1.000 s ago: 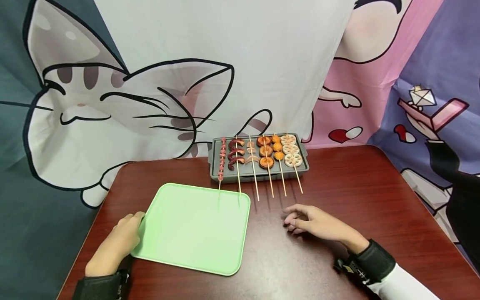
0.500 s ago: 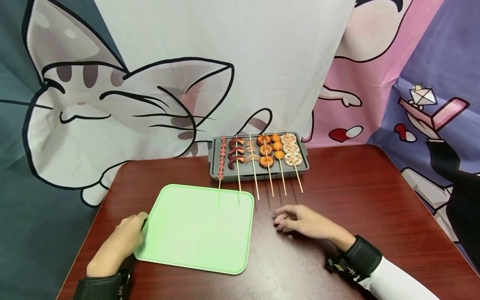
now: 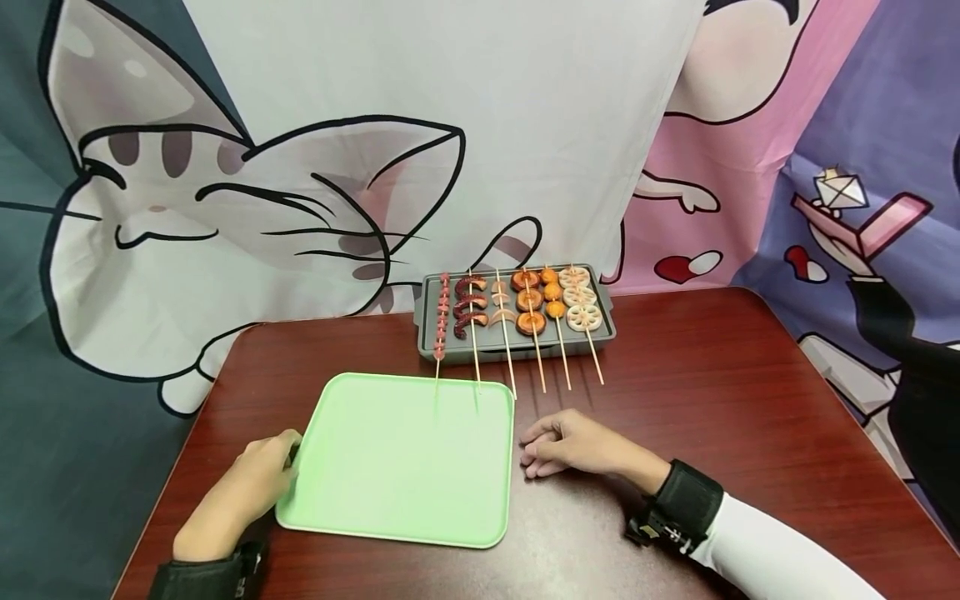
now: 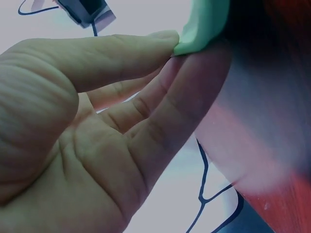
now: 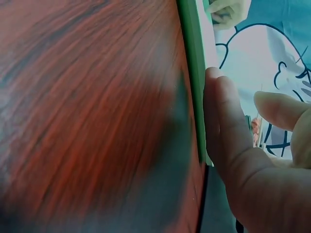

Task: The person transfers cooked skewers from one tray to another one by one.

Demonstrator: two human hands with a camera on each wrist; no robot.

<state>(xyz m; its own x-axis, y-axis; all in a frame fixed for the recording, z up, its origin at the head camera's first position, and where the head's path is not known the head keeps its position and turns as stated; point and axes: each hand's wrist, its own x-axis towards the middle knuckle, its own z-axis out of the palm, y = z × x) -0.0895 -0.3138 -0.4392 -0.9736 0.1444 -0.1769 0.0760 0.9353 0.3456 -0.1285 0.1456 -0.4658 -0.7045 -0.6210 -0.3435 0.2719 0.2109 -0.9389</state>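
Fingers of both hands meet the flat pale-green plastic tray [image 3: 397, 462], which lies on the dark red-brown wooden table [image 3: 712, 392] directly in front of the grey rectangular grill pan [image 3: 516, 315], its far edge under the bare ends of the leftmost skewers. The left hand [image 3: 247, 487] pinches the tray's left rim: the left wrist view shows the thumb on top of the lip and the index finger [image 4: 160, 121] beneath it, with the other fingers loosely bent behind. The right hand [image 3: 573, 444] lies low on the table at the tray's right rim, its fingers nearly straight and laid side-on against the green edge [image 5: 194, 92], the thumb held free above; it grips nothing. To shift the tray well, I judge that both sides should be handled evenly, so a matching pinch on the right, or a steady flat push, would keep it from pivoting about the left hand. It should stay low and level, since the sticks of the six wooden skewers of sausage, shrimp, round slices and lotus root [image 3: 517, 308] overhang the pan's near wall, and two of them reach over the tray's far edge, where a lifted rim could catch them and tip food off the pan.
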